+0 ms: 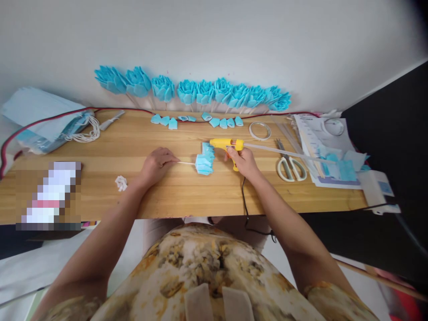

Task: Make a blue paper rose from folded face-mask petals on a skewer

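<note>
**Blue flower head point(203, 165) and yellow glue gun point(220, 142) share the middle of a wooden worktop point(110, 151)**

Seen from the head camera, blurred squares mask a device point(50, 196) at the worktop's front left corner. Fingers cover most of the glue gun's grip and trigger, and whether its nozzle touches the blue petals is hard to tell. The wearer's patterned garment point(200, 276) is cut off below.

The left hand point(159, 164) pinches a thin white stick point(185, 162), fingertips closed on it; the flower head is at the stick's other end, about midway between the worktop's front and back edges. The right hand point(244, 161) is wrapped round the glue gun, a long translucent rod point(284, 151) running from its rear toward the right end.

Finished-looking blue flowers point(204, 91) line the back edge before a pale wall point(234, 35), with loose blue pieces point(215, 122) in front of them. A tape ring point(260, 130) and white-handled scissors point(290, 168) lie right of centre, near papers point(339, 178) at the right end. A bag of pale blue sheets point(36, 116) fills the back left corner; a crumpled white scrap point(121, 183) lies nearer the front edge.
</note>
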Motion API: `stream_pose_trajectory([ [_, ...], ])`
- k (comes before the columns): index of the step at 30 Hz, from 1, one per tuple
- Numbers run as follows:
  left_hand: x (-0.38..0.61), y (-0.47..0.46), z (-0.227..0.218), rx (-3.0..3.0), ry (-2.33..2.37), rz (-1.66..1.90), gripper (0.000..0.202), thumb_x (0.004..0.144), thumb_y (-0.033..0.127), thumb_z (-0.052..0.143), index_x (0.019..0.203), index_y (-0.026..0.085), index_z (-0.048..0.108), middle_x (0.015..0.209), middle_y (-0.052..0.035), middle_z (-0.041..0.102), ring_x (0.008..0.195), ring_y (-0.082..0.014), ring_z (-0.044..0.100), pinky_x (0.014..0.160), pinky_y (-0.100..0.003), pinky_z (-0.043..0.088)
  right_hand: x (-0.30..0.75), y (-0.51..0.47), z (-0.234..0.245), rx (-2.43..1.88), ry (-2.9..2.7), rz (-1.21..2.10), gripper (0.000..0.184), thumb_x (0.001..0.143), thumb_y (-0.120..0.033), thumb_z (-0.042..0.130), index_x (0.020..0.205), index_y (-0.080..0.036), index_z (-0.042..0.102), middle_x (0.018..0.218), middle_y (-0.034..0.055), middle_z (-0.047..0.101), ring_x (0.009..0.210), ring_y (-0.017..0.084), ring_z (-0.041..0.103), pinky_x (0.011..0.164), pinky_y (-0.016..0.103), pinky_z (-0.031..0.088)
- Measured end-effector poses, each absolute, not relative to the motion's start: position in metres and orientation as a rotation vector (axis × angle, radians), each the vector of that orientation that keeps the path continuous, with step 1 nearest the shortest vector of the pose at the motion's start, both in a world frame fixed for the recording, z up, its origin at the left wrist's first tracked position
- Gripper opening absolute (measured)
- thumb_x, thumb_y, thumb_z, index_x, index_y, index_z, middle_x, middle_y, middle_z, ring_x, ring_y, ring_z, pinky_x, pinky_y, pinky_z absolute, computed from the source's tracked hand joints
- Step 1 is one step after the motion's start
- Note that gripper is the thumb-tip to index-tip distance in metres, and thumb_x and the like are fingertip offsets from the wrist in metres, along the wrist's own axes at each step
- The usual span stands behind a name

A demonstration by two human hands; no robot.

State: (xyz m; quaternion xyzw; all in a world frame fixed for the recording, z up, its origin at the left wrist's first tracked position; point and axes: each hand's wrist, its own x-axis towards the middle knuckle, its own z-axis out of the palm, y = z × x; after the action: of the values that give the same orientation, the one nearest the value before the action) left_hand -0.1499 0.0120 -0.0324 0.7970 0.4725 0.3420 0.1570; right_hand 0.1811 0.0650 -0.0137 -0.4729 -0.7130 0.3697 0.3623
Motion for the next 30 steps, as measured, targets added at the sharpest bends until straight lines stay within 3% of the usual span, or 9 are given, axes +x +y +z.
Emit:
stream_pose_trajectory([
  [30,-0.1496,0.0127,-0.0332,2.283,1.346,0.996,0.027,0.098,0.030,0.055,0.088,0.021,0.078,0.089,-0.0079,0.073,0.086,-0.0213,0.064,0.078,-0.036,0.050,0.1790,0.0658,-0.0155,-1.322,-1.954,0.881,0.053,0.091,-0.060,0.051,0.057,-0.020,0.061,0.060,0.0030,0.063,0.062,0.017,0.058,0.068,0.030,0.043],
])
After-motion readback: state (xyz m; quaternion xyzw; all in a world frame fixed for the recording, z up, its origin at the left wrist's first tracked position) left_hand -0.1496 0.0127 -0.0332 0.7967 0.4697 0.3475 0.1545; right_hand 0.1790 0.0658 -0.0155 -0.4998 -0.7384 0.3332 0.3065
